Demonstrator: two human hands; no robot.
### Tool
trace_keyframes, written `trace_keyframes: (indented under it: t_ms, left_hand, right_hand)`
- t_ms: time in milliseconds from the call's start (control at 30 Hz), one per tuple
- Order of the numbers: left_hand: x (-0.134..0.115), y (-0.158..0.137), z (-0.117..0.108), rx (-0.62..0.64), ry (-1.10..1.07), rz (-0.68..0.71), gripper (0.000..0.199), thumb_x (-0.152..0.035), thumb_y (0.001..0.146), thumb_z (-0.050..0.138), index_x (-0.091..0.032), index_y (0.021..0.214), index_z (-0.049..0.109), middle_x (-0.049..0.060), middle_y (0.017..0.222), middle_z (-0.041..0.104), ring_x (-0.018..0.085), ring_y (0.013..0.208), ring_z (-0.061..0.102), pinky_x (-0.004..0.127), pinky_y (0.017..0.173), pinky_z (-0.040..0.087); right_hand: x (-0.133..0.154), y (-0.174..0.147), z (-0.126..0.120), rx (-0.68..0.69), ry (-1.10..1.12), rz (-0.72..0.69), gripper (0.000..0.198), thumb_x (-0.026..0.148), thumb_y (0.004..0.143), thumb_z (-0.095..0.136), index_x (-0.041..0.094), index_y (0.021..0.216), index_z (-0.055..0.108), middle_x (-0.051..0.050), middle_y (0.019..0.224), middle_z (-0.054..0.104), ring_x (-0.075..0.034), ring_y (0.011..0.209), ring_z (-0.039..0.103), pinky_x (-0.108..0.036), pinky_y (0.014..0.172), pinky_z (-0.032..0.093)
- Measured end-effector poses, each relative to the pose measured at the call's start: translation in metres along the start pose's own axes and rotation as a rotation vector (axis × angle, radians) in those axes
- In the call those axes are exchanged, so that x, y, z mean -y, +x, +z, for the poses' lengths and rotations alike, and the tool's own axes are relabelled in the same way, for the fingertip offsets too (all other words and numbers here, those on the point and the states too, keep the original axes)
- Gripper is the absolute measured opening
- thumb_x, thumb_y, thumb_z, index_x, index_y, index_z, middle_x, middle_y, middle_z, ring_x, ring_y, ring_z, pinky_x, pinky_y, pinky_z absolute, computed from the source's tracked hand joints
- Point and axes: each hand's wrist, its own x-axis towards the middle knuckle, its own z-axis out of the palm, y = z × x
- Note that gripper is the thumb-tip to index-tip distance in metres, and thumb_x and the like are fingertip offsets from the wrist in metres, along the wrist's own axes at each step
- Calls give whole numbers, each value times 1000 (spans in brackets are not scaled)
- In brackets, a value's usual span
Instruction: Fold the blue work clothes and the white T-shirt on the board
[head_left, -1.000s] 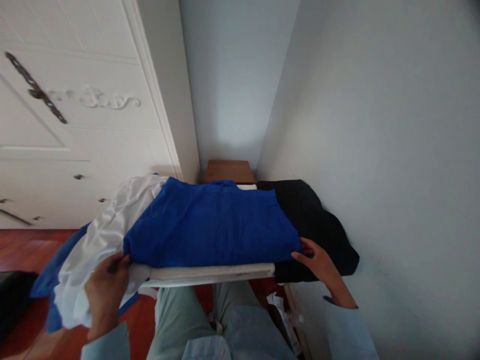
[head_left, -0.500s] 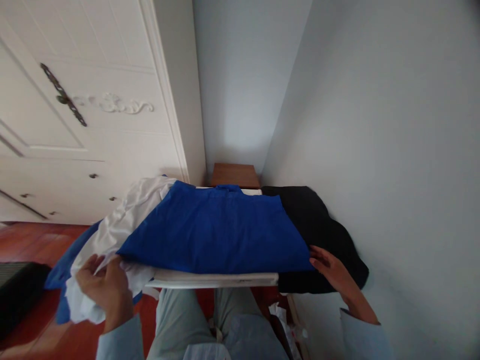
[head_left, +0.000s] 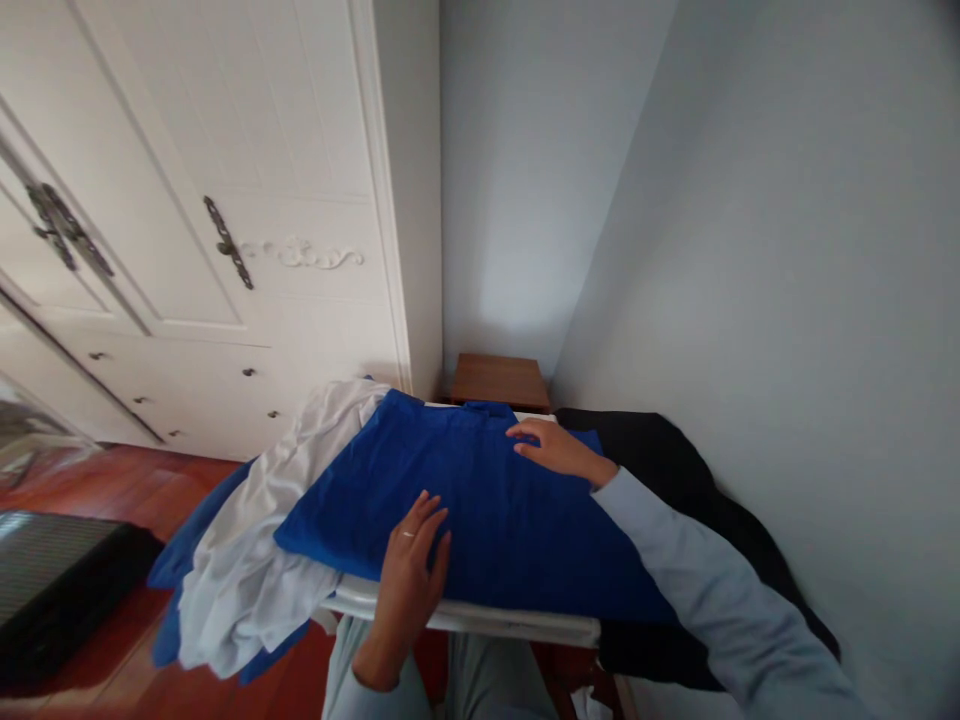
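Observation:
A blue garment (head_left: 480, 500) lies spread flat over a narrow white-edged table (head_left: 510, 622) in front of me. My left hand (head_left: 416, 555) is over its near left part, fingers loosely apart, with a ring on one finger. Farther off, my right hand (head_left: 551, 445) reaches across to the far edge near the small folded band of cloth. Its fingers are extended and hold nothing; whether they touch the cloth I cannot tell. A crumpled white garment (head_left: 262, 560) hangs off the table's left end, and black cloth (head_left: 697, 480) drapes over the right end.
A white wardrobe (head_left: 315, 170) with dark handles stands at the left. Behind the table is a brown wooden box-like piece (head_left: 500, 380) in the corner. A grey wall (head_left: 810, 250) closes the right side. A black case (head_left: 67, 590) lies on the red wooden floor (head_left: 172, 490).
Both hands have left the blue garment's near corners. My left hand moved right over the cloth, and my right moved up and left toward the far edge. The view has turned left.

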Motion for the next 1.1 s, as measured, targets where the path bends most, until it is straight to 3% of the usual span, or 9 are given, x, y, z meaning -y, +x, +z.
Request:
trace_keyframes:
  t_ms: [167, 300, 467, 667, 800, 900, 1100]
  left_hand:
    - [-10, -11, 6, 44, -23, 81, 27, -14, 97, 52, -21, 122, 64, 11, 129, 69, 26, 128, 62, 42, 97, 59]
    - [-5, -15, -8, 7, -19, 57, 28, -11, 96, 52, -21, 118, 66, 10, 125, 70, 24, 125, 64, 38, 96, 60]
    - [5, -24, -25, -32, -16, 32, 28, -9, 95, 53, -22, 114, 67, 10, 121, 71, 21, 121, 66, 33, 94, 60]
    - [13, -28, -27, -67, -22, 9, 28, -8, 93, 53, -22, 113, 67, 9, 115, 73, 21, 115, 69, 31, 91, 61]
    - [15, -28, -22, -2, -8, 33, 28, -8, 93, 53, -22, 113, 67, 8, 112, 74, 22, 117, 69, 33, 90, 61]
    - [15, -35, -21, 26, 16, 19, 28, -10, 94, 53, -22, 115, 66, 8, 114, 75, 23, 120, 68, 36, 93, 61]
    - [12, -52, -19, 129, 68, 45, 31, -12, 95, 54, -25, 122, 65, 5, 123, 74, 26, 122, 66, 51, 104, 56]
  right_hand:
    - [-16, 100, 39, 75, -165, 108, 29, 11, 87, 64, 13, 114, 74, -12, 121, 73, -23, 112, 68, -29, 100, 48]
    - [-27, 134, 69, 97, -236, 196, 15, 18, 84, 71, 19, 97, 78, -8, 108, 77, -25, 106, 70, -29, 91, 50]
    - [-37, 143, 73, 86, -253, 239, 11, 20, 86, 69, 22, 84, 79, -5, 97, 79, -22, 98, 72, -25, 83, 49]
    - [-51, 151, 54, -23, -253, 248, 18, 24, 95, 60, 19, 101, 77, -9, 109, 77, -21, 103, 69, -26, 85, 47]
    - [-53, 147, 72, 11, -253, 249, 11, 22, 93, 65, 18, 93, 75, -7, 103, 77, -20, 99, 69, -25, 83, 46]
    - [-52, 139, 80, 2, -260, 231, 13, 21, 95, 62, 17, 100, 73, -9, 109, 75, -20, 104, 67, -26, 88, 46]
    - [-61, 121, 64, -18, -274, 236, 26, 28, 98, 59, 15, 119, 67, -14, 122, 69, -24, 116, 62, -32, 100, 44]
